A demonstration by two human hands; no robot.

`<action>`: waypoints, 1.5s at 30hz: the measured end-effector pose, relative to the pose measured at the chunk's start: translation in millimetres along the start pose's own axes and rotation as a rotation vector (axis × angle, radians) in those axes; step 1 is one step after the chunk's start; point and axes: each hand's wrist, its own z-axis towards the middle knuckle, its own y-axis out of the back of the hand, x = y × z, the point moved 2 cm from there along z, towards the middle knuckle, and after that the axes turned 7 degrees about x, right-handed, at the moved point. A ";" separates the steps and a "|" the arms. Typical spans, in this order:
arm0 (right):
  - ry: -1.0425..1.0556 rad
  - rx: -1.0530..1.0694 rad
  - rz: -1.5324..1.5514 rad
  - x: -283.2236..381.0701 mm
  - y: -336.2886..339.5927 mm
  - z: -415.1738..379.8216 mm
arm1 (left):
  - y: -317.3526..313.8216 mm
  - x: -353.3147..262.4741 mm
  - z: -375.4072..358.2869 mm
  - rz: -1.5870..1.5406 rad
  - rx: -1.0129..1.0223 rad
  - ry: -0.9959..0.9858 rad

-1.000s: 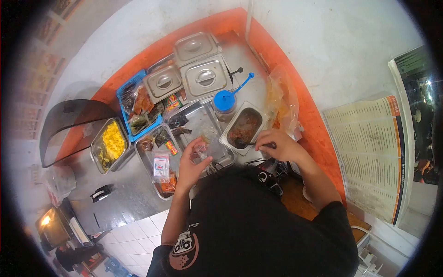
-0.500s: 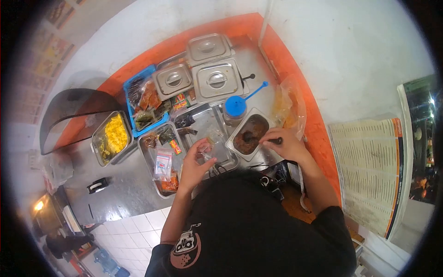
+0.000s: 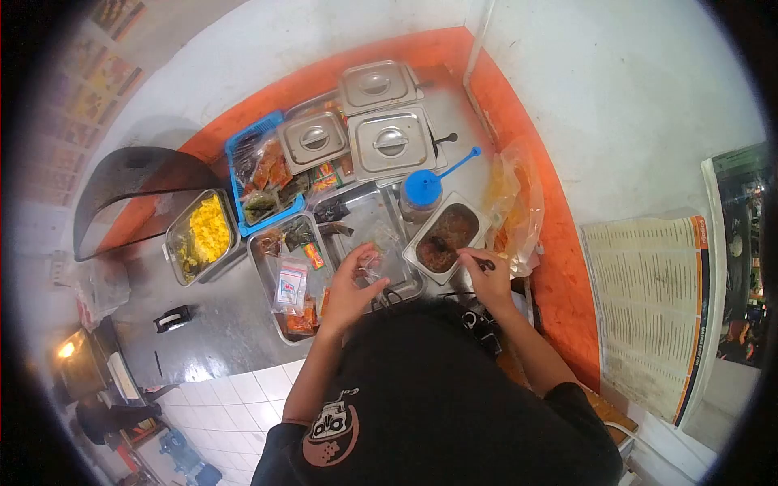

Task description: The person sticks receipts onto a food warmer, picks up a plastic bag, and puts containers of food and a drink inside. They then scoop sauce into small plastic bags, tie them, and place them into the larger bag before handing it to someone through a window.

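Observation:
My left hand (image 3: 350,288) holds a small clear plastic bag (image 3: 373,261) over the steel tray (image 3: 369,212) in front of me. My right hand (image 3: 485,274) grips the dark handle of a spoon (image 3: 462,253) whose bowl rests in a steel pan of dark brown sauce (image 3: 446,238). The two hands are a short way apart, the bag just left of the sauce pan.
Three lidded steel pans (image 3: 391,142) stand at the back, with a blue-capped jar (image 3: 421,189) beside them. A blue basket of packets (image 3: 258,180), a pan of yellow food (image 3: 203,233), a tray of sachets (image 3: 290,279) and a plastic bag (image 3: 512,202) ring the counter.
My right hand has drawn back toward me with the spoon, from the pan's right side to its near corner. My left hand keeps the bag at the same spot.

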 end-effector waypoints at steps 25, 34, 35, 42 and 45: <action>-0.235 -0.224 0.948 -32.6 29.0 -23.9 | -25.6 -40.3 11.8 0.263 0.061 -0.214; -0.087 -0.282 1.050 17.0 68.8 -26.9 | -70.2 -55.2 47.1 0.403 0.125 -0.388; -0.082 -0.287 1.051 18.4 71.9 -27.0 | -74.8 -51.2 49.9 0.404 0.130 -0.393; -0.030 -0.199 0.842 36.5 76.8 -24.7 | -86.1 -50.1 59.4 0.485 0.106 -0.400; -0.023 -0.173 0.734 40.7 75.6 -22.2 | -88.6 -49.6 60.3 0.529 0.113 -0.413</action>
